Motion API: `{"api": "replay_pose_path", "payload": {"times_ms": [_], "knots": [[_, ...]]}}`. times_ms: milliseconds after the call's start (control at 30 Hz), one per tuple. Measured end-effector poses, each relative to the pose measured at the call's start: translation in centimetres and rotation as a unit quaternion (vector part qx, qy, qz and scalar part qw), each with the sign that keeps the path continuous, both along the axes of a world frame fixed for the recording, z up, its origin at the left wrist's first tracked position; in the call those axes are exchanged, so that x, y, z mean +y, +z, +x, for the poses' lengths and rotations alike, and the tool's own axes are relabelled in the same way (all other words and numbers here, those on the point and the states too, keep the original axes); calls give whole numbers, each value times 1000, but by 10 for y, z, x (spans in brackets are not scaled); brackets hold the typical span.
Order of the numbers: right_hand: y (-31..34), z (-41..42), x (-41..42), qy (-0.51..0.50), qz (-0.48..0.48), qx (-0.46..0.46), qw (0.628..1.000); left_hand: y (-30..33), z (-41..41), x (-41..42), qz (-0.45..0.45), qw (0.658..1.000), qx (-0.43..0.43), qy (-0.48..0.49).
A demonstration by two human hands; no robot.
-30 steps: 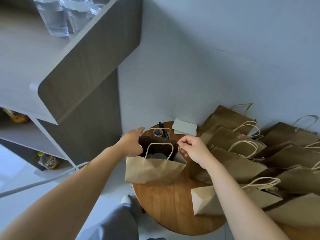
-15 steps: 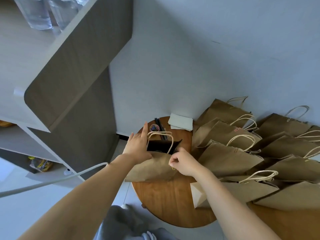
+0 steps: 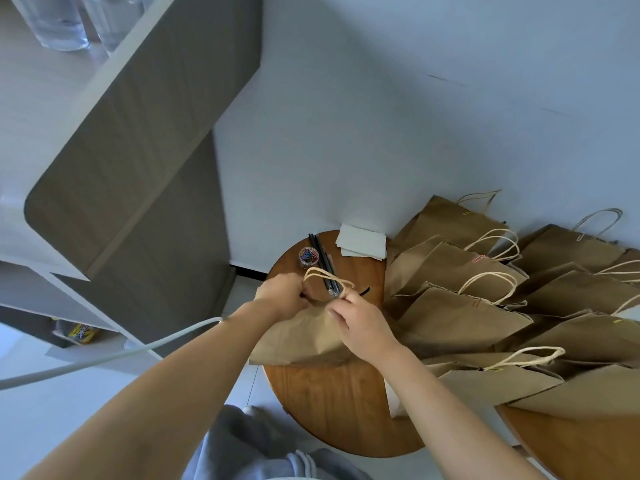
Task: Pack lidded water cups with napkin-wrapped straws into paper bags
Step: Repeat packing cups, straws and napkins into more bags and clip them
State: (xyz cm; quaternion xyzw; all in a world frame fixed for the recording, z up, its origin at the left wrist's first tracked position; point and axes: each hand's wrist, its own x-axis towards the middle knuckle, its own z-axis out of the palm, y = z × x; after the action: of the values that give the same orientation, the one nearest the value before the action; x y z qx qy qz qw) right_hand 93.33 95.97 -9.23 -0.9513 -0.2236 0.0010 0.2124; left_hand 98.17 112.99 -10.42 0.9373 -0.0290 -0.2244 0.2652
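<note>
A brown paper bag (image 3: 294,337) stands on the round wooden table (image 3: 332,403), its top pressed flat and its twine handles (image 3: 327,277) sticking up. My left hand (image 3: 282,294) grips the left end of the bag's top edge. My right hand (image 3: 360,323) pinches the top edge at the right, by the handles. What is inside the bag is hidden. Black straws (image 3: 320,252) and a stack of white napkins (image 3: 362,240) lie at the table's far side.
A small round tub of coloured paper clips (image 3: 307,256) sits beside the straws. Several closed paper bags (image 3: 485,306) crowd the right, spilling onto a second table (image 3: 571,441). A grey shelf unit (image 3: 131,168) with clear cups (image 3: 59,22) stands left. A white cable (image 3: 104,358) crosses below.
The bag's open mouth has been pressed flat. My hands have come together at its top edge, the left now gripping rather than lying flat. The camera has shifted slightly.
</note>
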Motion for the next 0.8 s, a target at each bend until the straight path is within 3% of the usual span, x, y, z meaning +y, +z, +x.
{"api": "replay_pose_path", "payload": {"times_ms": [167,300,433,800], "knots": [[5,11,9,-125,115,52,984,-4,-1,-2,19,1000,-23,1],[0,9,21,-96,118,195,969,-5,-4,-3,18,999,-40,0],[-5,25,28,-157,165,186,956,-4,-5,-1,2,999,-29,-26],[-30,34,35,-189,192,109,957,-6,0,4,-40,999,6,-14]]}}
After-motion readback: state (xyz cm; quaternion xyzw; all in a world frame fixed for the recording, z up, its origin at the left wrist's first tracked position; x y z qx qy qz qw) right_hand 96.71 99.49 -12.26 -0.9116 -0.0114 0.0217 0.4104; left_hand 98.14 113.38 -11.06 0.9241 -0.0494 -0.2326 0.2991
